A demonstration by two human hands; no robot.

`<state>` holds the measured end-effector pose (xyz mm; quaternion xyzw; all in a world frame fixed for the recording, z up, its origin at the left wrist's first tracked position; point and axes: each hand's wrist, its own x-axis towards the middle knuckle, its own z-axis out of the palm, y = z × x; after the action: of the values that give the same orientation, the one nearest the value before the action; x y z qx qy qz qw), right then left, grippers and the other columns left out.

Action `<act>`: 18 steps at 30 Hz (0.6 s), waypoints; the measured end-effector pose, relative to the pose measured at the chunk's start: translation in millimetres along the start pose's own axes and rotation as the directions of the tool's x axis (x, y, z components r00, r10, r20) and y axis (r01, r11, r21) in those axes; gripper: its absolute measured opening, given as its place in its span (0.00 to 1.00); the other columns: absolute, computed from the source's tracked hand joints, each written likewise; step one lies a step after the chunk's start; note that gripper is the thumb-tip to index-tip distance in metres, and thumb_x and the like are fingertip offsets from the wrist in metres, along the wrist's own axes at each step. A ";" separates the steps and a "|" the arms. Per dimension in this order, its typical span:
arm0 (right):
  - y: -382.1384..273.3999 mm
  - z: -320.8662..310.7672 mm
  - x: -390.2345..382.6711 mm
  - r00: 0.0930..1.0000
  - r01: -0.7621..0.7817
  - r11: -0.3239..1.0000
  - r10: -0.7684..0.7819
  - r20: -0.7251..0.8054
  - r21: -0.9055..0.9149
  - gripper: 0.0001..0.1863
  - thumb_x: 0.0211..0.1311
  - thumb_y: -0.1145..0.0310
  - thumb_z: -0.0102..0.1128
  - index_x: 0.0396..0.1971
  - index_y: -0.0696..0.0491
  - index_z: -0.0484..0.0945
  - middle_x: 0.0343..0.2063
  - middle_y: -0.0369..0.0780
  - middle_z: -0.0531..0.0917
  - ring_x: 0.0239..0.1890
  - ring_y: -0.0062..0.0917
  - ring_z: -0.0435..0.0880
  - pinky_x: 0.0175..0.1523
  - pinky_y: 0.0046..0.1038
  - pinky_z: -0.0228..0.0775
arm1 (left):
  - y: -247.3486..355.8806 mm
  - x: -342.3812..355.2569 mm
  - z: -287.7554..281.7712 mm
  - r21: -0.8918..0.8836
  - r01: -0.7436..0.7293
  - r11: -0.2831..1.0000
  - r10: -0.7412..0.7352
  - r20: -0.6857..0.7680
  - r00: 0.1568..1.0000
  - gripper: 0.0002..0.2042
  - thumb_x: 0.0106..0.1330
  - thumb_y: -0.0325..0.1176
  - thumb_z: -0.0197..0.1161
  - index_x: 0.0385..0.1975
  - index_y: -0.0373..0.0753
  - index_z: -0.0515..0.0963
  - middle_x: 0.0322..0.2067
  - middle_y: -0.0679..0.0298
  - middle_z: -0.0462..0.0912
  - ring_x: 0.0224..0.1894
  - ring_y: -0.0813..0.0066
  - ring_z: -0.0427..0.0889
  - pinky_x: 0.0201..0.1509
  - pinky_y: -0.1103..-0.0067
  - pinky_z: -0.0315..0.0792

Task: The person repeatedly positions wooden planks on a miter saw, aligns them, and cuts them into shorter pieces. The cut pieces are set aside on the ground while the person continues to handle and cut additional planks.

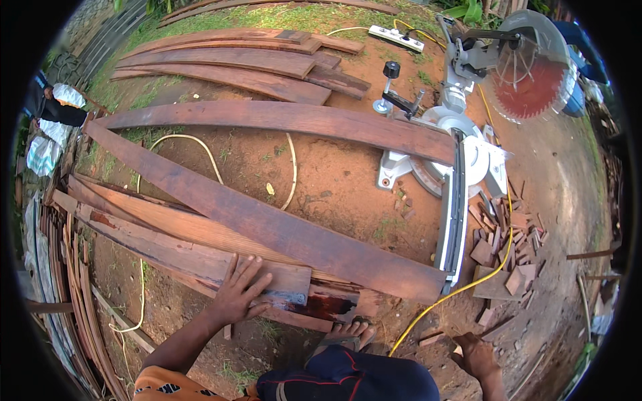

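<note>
My left hand (244,287) lies with fingers spread on the near end of a brown wooden plank (170,250), top of a low stack. My right hand (477,357) hangs low at the right above the ground, fingers curled; a small pale bit shows at the fingertips, too little to name. One long dark plank (267,224) slants across the stack, its near end by the saw's rail. Another long plank (287,119) rests with its right end on the base of a mitre saw (461,144). The saw's red toothed blade (528,87) is raised clear of that plank.
Wood offcuts (505,260) are heaped right of the saw. A yellow cable (448,297) runs along the ground past my foot (354,332). More planks (227,63) lie on the grass beyond, near a white power strip (396,38). Another person (57,108) is at the planks' far left ends.
</note>
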<state>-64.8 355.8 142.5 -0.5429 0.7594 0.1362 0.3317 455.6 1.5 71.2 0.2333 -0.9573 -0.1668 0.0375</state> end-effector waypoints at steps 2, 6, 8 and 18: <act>-16.3 -14.5 -14.9 1.000 0.003 1.000 -0.002 0.010 -0.025 0.24 0.62 0.51 0.74 0.54 0.46 0.84 0.47 0.44 0.88 0.51 0.41 0.89 0.57 0.47 0.81 | -25.0 -0.3 -2.0 -0.012 0.119 0.993 -0.119 -0.140 0.983 0.42 0.70 0.53 0.68 0.78 0.40 0.60 0.78 0.34 0.55 0.80 0.31 0.54 0.80 0.34 0.43; -56.0 -51.2 -36.1 0.998 0.033 0.997 -0.036 0.043 0.073 0.26 0.61 0.50 0.75 0.56 0.46 0.84 0.50 0.43 0.88 0.55 0.41 0.88 0.59 0.44 0.81 | -38.1 7.5 -3.2 0.097 0.149 0.984 -0.140 -0.091 0.986 0.46 0.73 0.62 0.58 0.79 0.33 0.54 0.79 0.31 0.49 0.82 0.29 0.47 0.80 0.36 0.33; -73.6 -84.2 -42.8 0.999 0.043 0.991 -0.042 -0.014 0.124 0.26 0.62 0.54 0.75 0.57 0.49 0.83 0.52 0.47 0.86 0.56 0.44 0.86 0.60 0.45 0.80 | -33.6 13.0 -3.4 0.013 0.287 0.958 -0.286 -0.062 0.956 0.47 0.73 0.63 0.57 0.79 0.32 0.54 0.79 0.31 0.49 0.82 0.30 0.47 0.81 0.36 0.33; -123.5 -190.5 36.9 0.980 0.198 0.964 -0.190 0.065 -0.180 0.24 0.62 0.50 0.73 0.54 0.45 0.86 0.49 0.39 0.88 0.53 0.37 0.89 0.59 0.41 0.83 | -33.8 4.0 3.6 0.015 0.393 0.919 -0.393 0.001 0.919 0.40 0.69 0.67 0.59 0.68 0.36 0.72 0.76 0.36 0.61 0.79 0.36 0.59 0.81 0.39 0.37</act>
<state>-26.6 174.5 278.9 -0.6397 0.6785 0.1861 0.3095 466.2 -27.4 56.4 0.4207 -0.8922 -0.1645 -0.0003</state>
